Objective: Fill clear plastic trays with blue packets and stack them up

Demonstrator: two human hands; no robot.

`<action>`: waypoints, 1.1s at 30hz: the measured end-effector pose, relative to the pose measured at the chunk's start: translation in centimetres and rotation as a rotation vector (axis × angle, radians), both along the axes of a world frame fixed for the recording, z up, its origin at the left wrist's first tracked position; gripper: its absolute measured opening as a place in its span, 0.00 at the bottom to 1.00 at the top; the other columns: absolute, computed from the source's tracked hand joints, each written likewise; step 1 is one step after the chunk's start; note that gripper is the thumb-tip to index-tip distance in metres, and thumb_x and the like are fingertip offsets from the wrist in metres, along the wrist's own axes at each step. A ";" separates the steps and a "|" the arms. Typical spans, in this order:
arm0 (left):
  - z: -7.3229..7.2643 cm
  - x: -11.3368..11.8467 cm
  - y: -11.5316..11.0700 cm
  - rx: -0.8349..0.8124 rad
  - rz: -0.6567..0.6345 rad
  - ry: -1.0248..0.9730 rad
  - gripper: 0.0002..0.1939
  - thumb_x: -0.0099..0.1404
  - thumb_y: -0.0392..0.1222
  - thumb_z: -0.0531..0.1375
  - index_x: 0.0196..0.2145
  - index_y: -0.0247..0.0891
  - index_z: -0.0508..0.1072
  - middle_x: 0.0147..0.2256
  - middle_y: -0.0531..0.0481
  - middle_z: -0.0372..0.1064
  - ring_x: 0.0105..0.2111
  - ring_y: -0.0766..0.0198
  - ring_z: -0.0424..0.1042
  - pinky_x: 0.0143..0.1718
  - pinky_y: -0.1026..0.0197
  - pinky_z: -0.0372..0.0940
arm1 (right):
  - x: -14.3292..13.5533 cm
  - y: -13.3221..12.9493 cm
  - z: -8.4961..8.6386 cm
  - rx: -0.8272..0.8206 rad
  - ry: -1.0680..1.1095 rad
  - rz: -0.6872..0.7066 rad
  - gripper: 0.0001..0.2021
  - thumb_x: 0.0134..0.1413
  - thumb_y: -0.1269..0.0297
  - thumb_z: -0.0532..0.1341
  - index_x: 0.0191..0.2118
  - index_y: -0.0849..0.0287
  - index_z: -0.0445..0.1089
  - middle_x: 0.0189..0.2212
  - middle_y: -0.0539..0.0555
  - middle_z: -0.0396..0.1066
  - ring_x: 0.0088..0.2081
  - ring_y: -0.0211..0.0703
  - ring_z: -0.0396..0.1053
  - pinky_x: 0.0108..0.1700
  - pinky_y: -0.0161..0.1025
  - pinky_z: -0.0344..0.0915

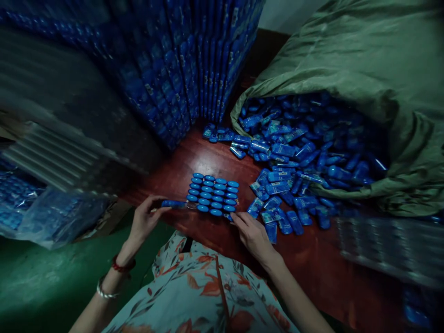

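A neat block of small blue packets (212,196) stands on the reddish-brown tabletop in front of me, their oval ends facing up in staggered rows. To its left, my left hand (144,218) pinches one blue packet (172,203) between thumb and fingers, its far end near the block's left side. My right hand (252,235) is at the block's near right corner, fingers closed on a small blue packet (227,216) that is mostly hidden by the fingertips. Loose blue packets with printed labels (277,187) lie heaped just right of the block.
A large green sack (347,60) lies open at the right, blue packets spilling from its mouth. Tall stacks of packed blue goods (194,60) rise behind. Ridged clear plastic trays (58,152) stand left; another tray (391,247) lies right. The tabletop (194,155) ends before my body.
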State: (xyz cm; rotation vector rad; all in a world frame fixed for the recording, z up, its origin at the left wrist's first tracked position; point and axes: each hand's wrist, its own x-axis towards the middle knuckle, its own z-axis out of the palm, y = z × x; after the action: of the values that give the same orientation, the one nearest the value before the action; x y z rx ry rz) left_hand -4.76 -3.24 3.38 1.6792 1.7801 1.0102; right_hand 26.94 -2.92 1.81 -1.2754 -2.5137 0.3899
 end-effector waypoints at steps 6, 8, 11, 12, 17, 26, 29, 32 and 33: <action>-1.1 2.8 -0.7 0.130 -0.332 0.238 0.12 0.68 0.35 0.49 0.45 0.37 0.68 0.39 0.45 0.67 0.39 0.64 0.67 0.39 0.62 0.65 | -1.6 1.3 2.6 -0.041 -0.375 0.147 0.17 0.54 0.81 0.50 0.47 0.59 0.66 0.38 0.56 0.68 0.41 0.43 0.66 0.44 0.39 0.63; -1.4 2.9 -0.3 0.147 -0.427 0.324 0.15 0.68 0.32 0.46 0.49 0.37 0.66 0.42 0.43 0.66 0.40 0.63 0.66 0.39 0.61 0.65 | -2.0 1.4 3.0 -0.067 -0.418 0.155 0.18 0.53 0.82 0.50 0.46 0.58 0.66 0.39 0.55 0.67 0.42 0.43 0.66 0.45 0.39 0.62; -1.5 2.7 0.5 0.148 -0.517 0.446 0.18 0.68 0.32 0.45 0.51 0.37 0.65 0.39 0.43 0.66 0.37 0.61 0.64 0.37 0.59 0.65 | -2.3 1.3 3.1 -0.082 -0.431 0.125 0.19 0.54 0.82 0.50 0.47 0.57 0.66 0.40 0.56 0.67 0.44 0.42 0.66 0.46 0.39 0.61; -1.3 2.7 0.7 0.141 -0.551 0.485 0.18 0.68 0.32 0.44 0.51 0.37 0.66 0.37 0.44 0.66 0.36 0.61 0.64 0.37 0.58 0.64 | -2.3 1.3 3.1 -0.084 -0.427 0.118 0.18 0.55 0.81 0.50 0.47 0.58 0.65 0.40 0.57 0.67 0.44 0.43 0.66 0.46 0.39 0.61; -0.7 3.2 1.8 0.105 -0.778 0.628 0.20 0.66 0.29 0.43 0.48 0.36 0.68 0.39 0.43 0.67 0.39 0.59 0.64 0.42 0.56 0.64 | -2.8 1.6 3.8 -0.119 -0.432 0.122 0.16 0.57 0.78 0.50 0.46 0.57 0.66 0.40 0.57 0.67 0.44 0.46 0.67 0.46 0.42 0.63; -2.6 3.2 1.8 0.231 -0.417 0.461 0.23 0.66 0.38 0.52 0.58 0.49 0.59 0.52 0.42 0.59 0.49 0.54 0.61 0.48 0.50 0.61 | -2.6 0.2 0.6 0.067 -0.172 -0.231 0.18 0.61 0.66 0.51 0.56 0.56 0.61 0.46 0.61 0.67 0.44 0.46 0.68 0.44 0.41 0.66; -2.9 5.0 3.0 0.147 -0.231 0.244 0.30 0.67 0.45 0.52 0.64 0.47 0.46 0.62 0.40 0.43 0.60 0.50 0.50 0.57 0.44 0.54 | -3.2 0.5 -0.9 0.090 0.054 -0.379 0.28 0.60 0.59 0.52 0.64 0.60 0.47 0.59 0.66 0.54 0.59 0.54 0.55 0.55 0.51 0.60; -3.5 7.2 4.8 0.013 -0.161 0.072 0.33 0.68 0.49 0.49 0.65 0.44 0.39 0.65 0.40 0.36 0.64 0.50 0.42 0.60 0.42 0.48 | -4.4 1.9 -1.7 -0.007 0.174 -0.384 0.31 0.61 0.60 0.50 0.66 0.58 0.37 0.65 0.64 0.39 0.65 0.52 0.42 0.58 0.53 0.55; -3.7 7.8 5.3 -0.020 -0.141 0.025 0.32 0.68 0.49 0.48 0.65 0.44 0.39 0.65 0.40 0.37 0.64 0.50 0.42 0.60 0.42 0.48 | -4.7 2.4 -1.9 -0.038 0.208 -0.383 0.30 0.62 0.62 0.48 0.66 0.57 0.37 0.66 0.62 0.37 0.65 0.50 0.42 0.59 0.51 0.56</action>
State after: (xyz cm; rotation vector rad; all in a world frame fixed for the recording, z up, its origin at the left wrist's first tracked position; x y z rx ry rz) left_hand 3.02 2.10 -0.33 1.7844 1.6552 0.9105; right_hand 22.25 -0.51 -0.07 -1.5990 -2.0428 0.4528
